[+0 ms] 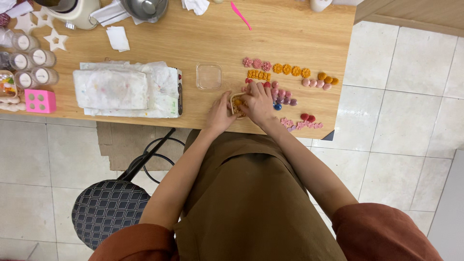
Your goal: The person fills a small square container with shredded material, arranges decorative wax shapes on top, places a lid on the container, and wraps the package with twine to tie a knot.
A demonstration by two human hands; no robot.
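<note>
Both hands [241, 107] at a small box [237, 103], wax shapes [285, 70] beside

A wooden table [299, 38] holds a stained white cloth [126, 89], an empty clear plastic container [209, 76], a pink block with holes [40, 101], white star shapes [56, 40] and small candle jars [34, 66]. A black patterned stool [109, 209] stands below on pale floor tiles [401, 121].
</note>
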